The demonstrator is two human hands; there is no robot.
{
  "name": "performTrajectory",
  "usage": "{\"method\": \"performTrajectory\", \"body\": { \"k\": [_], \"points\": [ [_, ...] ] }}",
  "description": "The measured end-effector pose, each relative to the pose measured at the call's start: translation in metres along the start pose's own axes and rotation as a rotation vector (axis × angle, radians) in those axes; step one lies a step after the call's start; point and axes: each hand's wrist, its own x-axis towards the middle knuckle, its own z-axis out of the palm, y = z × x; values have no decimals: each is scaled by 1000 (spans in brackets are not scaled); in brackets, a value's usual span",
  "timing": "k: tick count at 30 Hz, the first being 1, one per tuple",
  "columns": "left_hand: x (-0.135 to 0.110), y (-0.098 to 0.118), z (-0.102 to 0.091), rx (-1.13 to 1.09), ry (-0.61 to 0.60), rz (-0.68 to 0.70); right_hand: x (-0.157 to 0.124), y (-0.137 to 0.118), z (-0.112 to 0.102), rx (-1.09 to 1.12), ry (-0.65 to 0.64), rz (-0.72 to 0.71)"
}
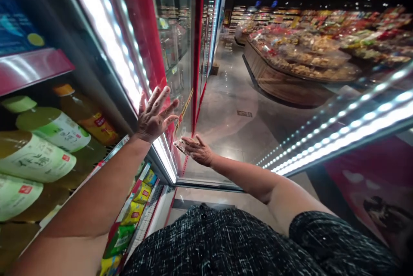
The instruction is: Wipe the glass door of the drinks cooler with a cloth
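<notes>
My left hand (pixel 155 114) is spread flat with fingers apart, resting against the lit frame of the drinks fridge (pixel 106 39) beside a red-edged glass door (pixel 176 48). My right hand (pixel 194 148) reaches forward lower down, fingers stretched out, touching the glass door near its lower edge. Neither hand holds anything. Large bottles (pixel 35 155) with white and green labels lie on the fridge shelf at my left.
Small yellow and green packets (pixel 135 207) line a lower shelf. An open fridge door (pixel 348 130) with a light strip swings out at my right. Beyond lie a shiny floor (pixel 232 108) and a curved display counter (pixel 290 74) piled with goods.
</notes>
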Motion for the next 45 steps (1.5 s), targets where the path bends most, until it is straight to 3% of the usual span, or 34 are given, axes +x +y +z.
{"method": "performTrajectory", "body": {
  "k": [4, 8, 11, 16, 19, 24, 27, 30, 33, 36, 39, 42, 45],
  "points": [
    [1, 2, -1, 44, 40, 36, -11, 12, -23, 8, 65, 182],
    [0, 8, -2, 42, 52, 47, -46, 8, -12, 22, -66, 198],
    [-2, 13, 1, -1, 64, 20, -70, 8, -7, -48, -46, 159],
    [-6, 32, 9, -75, 47, -128, -81, 28, -31, -249, 198, 164],
    [-7, 52, 10, -111, -8, -247, -94, 32, -32, -334, 271, 189],
    [-5, 74, 12, -156, -61, -376, -134, 26, -15, -378, 251, 147],
    [-4, 77, 14, -203, -89, -429, -150, 35, -25, -341, 197, 176],
    [-4, 78, 14, -250, -122, -486, -156, 48, -43, -324, 175, 304],
    [-4, 81, 14, -253, -123, -533, -165, 56, -47, -317, 182, 368],
    [-6, 87, 15, -204, -63, -502, -182, 54, -36, -329, 219, 314],
    [-12, 91, 20, -92, 26, -357, -201, 51, -30, -351, 221, 249],
    [-20, 95, 26, -31, 96, -250, -211, 56, -39, -351, 208, 240],
    [-27, 102, 32, -31, 137, -243, -214, 66, -53, -371, 287, 325]
  ]
}}
